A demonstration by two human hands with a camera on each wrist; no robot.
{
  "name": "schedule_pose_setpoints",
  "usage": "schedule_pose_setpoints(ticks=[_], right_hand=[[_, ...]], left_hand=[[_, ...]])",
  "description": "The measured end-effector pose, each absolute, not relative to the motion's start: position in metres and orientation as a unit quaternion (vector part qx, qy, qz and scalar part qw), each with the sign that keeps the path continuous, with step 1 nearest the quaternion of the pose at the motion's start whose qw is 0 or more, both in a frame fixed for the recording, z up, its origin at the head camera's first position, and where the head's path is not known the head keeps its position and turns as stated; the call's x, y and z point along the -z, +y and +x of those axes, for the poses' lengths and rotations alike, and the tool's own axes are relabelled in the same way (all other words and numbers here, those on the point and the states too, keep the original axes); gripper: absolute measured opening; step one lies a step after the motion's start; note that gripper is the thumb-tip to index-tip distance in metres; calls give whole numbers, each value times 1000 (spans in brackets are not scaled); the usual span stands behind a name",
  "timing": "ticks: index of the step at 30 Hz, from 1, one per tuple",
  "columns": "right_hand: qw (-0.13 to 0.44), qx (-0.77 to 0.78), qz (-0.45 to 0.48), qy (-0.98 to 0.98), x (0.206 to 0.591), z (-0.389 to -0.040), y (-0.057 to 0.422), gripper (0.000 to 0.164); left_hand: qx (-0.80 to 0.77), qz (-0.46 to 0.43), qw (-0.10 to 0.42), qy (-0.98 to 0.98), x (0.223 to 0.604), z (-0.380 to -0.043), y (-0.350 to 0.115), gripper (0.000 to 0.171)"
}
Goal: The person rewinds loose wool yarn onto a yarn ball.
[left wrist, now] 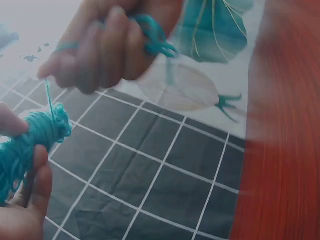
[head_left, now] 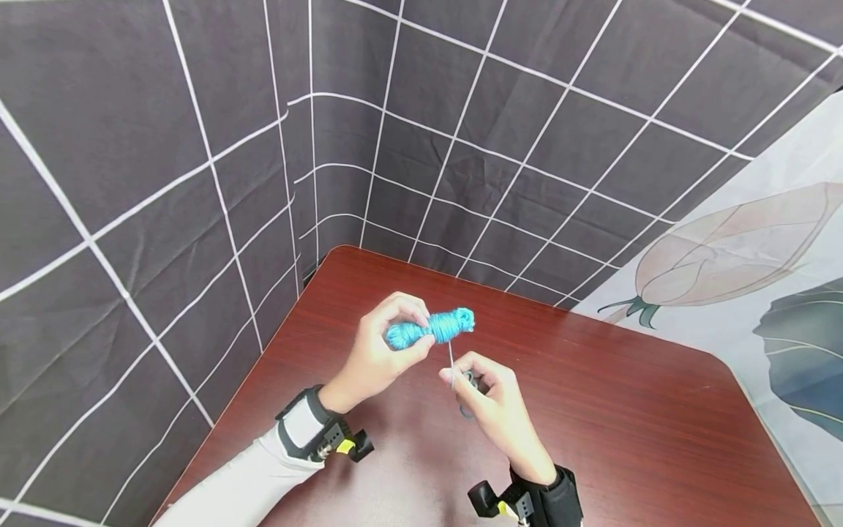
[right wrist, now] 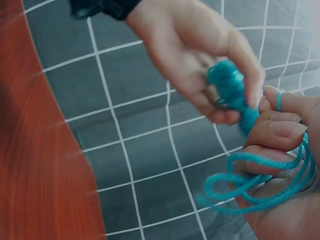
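Note:
A bundle of turquoise yarn [head_left: 445, 326], wrapped tightly round its middle, is held above the table by my left hand [head_left: 382, 340], thumb and fingers pinching it near one looped end. From the wrapped part a taut strand [head_left: 451, 354] runs to my right hand [head_left: 490, 395], below and to the right. That hand grips the strand with curled fingers; in the right wrist view the yarn passes round the index finger, and loose loops [right wrist: 250, 185] hang out of the palm. In the left wrist view the bundle [left wrist: 42, 130] shows at the left edge, the right hand [left wrist: 100, 55] blurred above it.
Below both hands is a reddish-brown wooden table [head_left: 626, 410]. Dark grey cloth with a white grid [head_left: 461, 146] hangs behind and to the left. At the right is a pale cloth with a leaf and flower print [head_left: 724, 263]. Each wrist wears a black strap with a small camera.

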State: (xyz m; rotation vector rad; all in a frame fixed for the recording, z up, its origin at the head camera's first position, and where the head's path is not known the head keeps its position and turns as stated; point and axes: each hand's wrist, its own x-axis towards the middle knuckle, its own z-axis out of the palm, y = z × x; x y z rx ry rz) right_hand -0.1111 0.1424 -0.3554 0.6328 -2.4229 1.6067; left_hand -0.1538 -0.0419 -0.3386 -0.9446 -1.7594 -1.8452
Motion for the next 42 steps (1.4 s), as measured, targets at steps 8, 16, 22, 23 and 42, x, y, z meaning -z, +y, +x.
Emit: schedule_pose_setpoints(ticks=[8, 16, 22, 23, 42], right_hand=[[160, -495, 220, -825, 337, -105, 145, 11], [201, -472, 231, -827, 308, -95, 139, 14], [215, -473, 233, -822, 317, -104, 155, 9], [219, -473, 232, -822, 319, -106, 158, 8], [194, -422, 200, -863, 356, -131, 164, 7]], left_hand=[[573, -336, 173, -727, 365, -166, -40, 20], [532, -389, 108, -744, 373, -167, -39, 17], [495, -451, 51, -741, 362, -158, -42, 17], [492, -465, 45, -735, 359, -156, -43, 16], [635, -588, -72, -496, 327, -146, -55, 18]])
